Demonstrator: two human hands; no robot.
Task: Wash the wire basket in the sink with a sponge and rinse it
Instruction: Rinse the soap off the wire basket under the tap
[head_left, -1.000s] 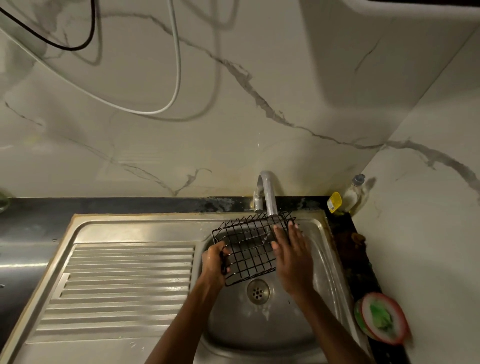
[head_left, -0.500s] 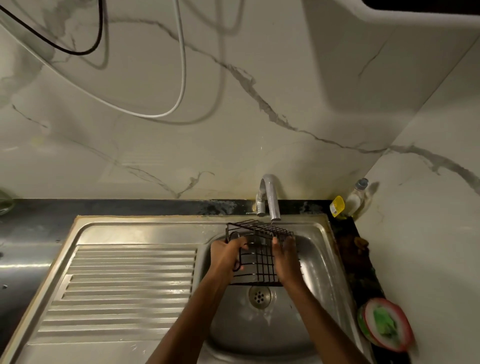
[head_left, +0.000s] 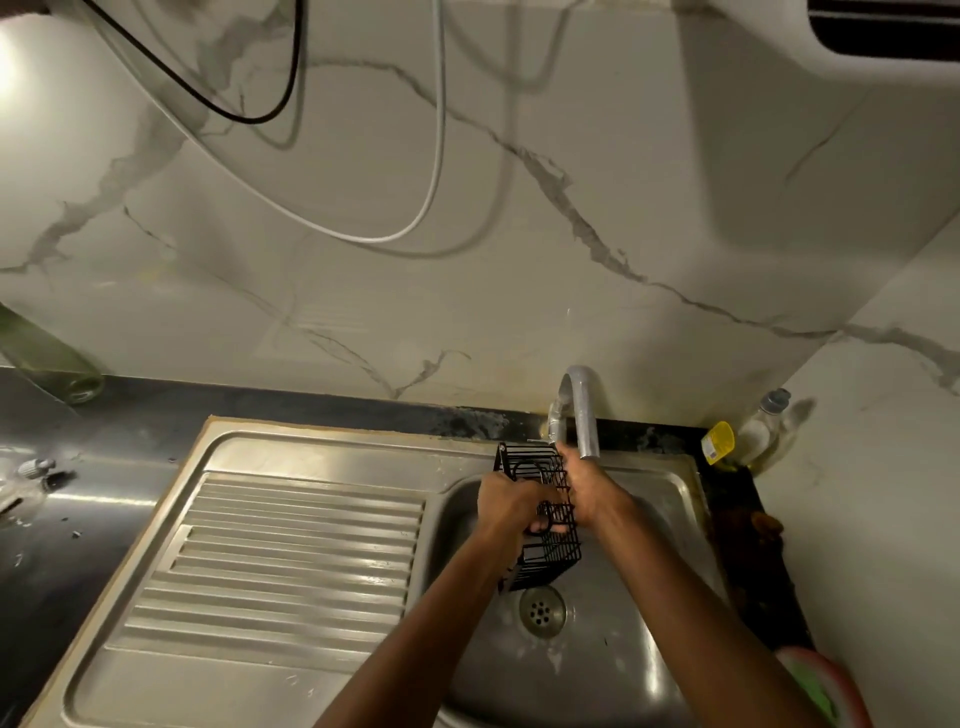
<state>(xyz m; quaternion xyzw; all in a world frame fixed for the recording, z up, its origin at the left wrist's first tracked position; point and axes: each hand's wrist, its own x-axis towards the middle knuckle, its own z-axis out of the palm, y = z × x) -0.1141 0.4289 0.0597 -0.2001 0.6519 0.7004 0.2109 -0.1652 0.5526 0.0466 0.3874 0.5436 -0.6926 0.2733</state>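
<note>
Wire basket (head_left: 545, 525) held on edge over the sink (head_left: 649, 493), just below the tap (head_left: 584, 410).

Left hand (head_left: 506, 501) curls round its near-left side, fingers through the wires. Right hand (head_left: 589, 486) lies against its right face, toward the tap; whether those fingers grasp or lie flat cannot be told. Drain (head_left: 542, 610) sits below the basket.

Both forearms reach up from the lower centre of the frame, the left hand (head_left: 506, 501) with fingers curled in a grip, the right hand (head_left: 589, 486) just beside it, its palm side hidden.
</note>
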